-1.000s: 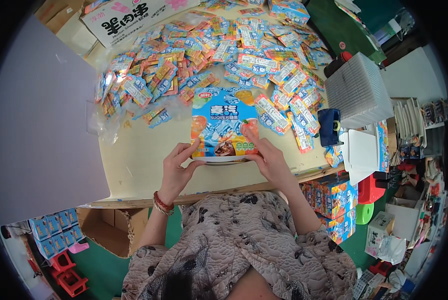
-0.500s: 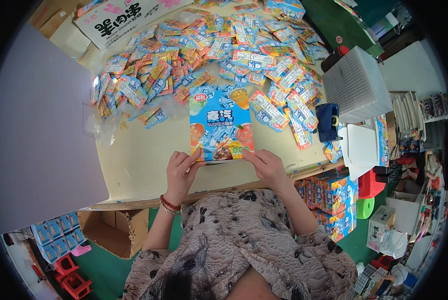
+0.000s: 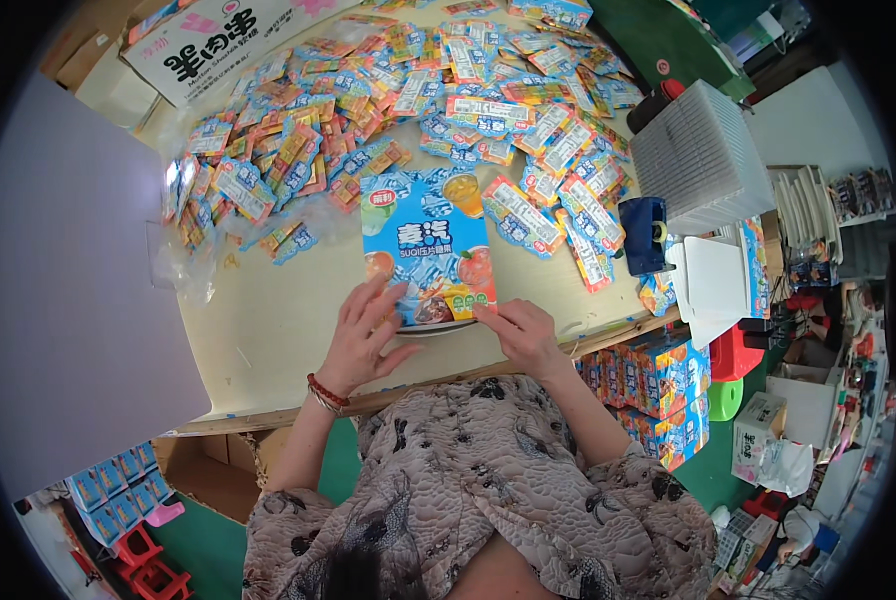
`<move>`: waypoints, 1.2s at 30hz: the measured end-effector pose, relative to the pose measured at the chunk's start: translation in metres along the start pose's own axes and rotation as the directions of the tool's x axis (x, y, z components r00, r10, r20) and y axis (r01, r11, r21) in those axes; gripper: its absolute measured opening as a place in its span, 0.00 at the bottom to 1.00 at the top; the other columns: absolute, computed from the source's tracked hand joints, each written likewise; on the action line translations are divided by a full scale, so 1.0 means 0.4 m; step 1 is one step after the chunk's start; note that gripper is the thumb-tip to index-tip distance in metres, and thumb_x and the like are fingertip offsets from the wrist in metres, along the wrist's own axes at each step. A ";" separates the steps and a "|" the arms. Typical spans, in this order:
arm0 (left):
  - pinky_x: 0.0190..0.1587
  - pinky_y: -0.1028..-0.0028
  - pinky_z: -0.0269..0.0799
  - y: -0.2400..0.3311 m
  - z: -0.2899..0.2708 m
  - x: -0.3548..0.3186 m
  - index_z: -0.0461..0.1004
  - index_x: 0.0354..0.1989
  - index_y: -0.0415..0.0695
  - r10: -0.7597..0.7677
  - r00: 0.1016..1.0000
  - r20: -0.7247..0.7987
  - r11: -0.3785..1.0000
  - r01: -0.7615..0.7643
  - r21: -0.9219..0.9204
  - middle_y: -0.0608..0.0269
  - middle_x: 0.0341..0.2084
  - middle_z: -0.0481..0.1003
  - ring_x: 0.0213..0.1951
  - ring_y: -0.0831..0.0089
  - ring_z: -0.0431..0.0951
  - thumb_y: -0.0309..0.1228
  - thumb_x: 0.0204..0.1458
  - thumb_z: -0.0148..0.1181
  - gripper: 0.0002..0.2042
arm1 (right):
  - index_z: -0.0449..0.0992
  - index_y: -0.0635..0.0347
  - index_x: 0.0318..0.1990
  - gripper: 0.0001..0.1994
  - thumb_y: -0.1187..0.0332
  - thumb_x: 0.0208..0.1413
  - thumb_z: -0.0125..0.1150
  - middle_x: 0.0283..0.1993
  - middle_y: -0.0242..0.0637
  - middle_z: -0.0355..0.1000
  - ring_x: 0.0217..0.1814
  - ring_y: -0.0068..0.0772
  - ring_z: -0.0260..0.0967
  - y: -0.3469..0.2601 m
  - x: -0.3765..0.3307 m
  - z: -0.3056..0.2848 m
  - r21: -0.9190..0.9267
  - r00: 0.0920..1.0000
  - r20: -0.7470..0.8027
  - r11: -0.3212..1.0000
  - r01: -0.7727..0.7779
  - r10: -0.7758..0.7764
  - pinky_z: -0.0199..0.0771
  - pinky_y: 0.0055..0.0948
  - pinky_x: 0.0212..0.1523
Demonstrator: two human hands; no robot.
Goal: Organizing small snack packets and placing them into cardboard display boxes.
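In front of me on the table lies a blue candy box (image 3: 423,215) with fruit and drink pictures, its face up. A white flap edge shows along its near side. My left hand (image 3: 363,338) is open, fingers spread, over the near left corner of the box. At the near right corner my right hand (image 3: 523,335) grips the box between thumb and fingers. Beyond the box spreads a large heap of small blue and orange candy packets (image 3: 368,95). A few packets (image 3: 523,220) lie just right of the box.
A blue tape dispenser (image 3: 646,235) stands at the table's right edge, next to a stack of white trays (image 3: 703,160) and white card flaps (image 3: 710,285). A grey-lilac panel (image 3: 78,270) borders the left. A white printed carton (image 3: 218,50) sits at the far left. Packed boxes (image 3: 658,375) stand below right.
My left hand has let go of the near left corner and spread its fingers over the box's front. My right hand still grips its corner. The whole view has shifted slightly.
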State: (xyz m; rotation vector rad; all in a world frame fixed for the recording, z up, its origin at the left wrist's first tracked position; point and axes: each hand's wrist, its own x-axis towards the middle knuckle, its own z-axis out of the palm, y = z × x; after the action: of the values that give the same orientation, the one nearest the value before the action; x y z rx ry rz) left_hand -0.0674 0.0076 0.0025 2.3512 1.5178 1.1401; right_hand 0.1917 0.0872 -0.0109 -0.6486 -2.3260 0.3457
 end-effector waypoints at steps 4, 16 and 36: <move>0.64 0.59 0.57 -0.020 0.042 0.009 0.70 0.52 0.50 0.085 0.969 0.232 0.995 -0.093 0.023 0.64 0.61 0.64 0.65 0.57 0.59 0.33 0.42 0.69 0.25 | 0.79 0.56 0.43 0.19 0.78 0.39 0.64 0.28 0.32 0.68 0.29 0.33 0.68 0.005 -0.003 0.009 0.011 1.000 -0.002 1.000 0.006 -0.006 0.69 0.29 0.28; 0.66 0.60 0.54 -0.020 0.056 -0.001 0.68 0.59 0.58 0.063 0.978 0.200 0.989 -0.088 0.123 0.72 0.61 0.65 0.65 0.62 0.59 0.32 0.44 0.66 0.29 | 0.77 0.43 0.47 0.21 0.65 0.42 0.71 0.55 0.31 0.62 0.64 0.43 0.57 0.008 -0.066 0.096 -0.217 0.978 -0.210 0.975 -0.035 -0.012 0.51 0.53 0.67; 0.60 0.66 0.60 0.053 0.140 0.019 0.78 0.47 0.53 -0.059 0.998 -0.013 0.956 0.061 0.289 0.72 0.53 0.73 0.59 0.63 0.69 0.26 0.48 0.61 0.16 | 0.75 0.65 0.40 0.10 0.67 0.57 0.58 0.39 0.40 0.73 0.42 0.35 0.69 0.314 -0.112 -0.304 -0.072 0.407 -0.662 0.488 -0.870 0.629 0.66 0.30 0.44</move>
State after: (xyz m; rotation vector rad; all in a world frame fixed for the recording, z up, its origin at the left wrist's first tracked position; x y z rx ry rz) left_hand -0.0140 0.0192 -0.0233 2.4590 1.8568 0.9667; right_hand 0.3478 0.1766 0.0015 -1.8149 -1.3517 0.0199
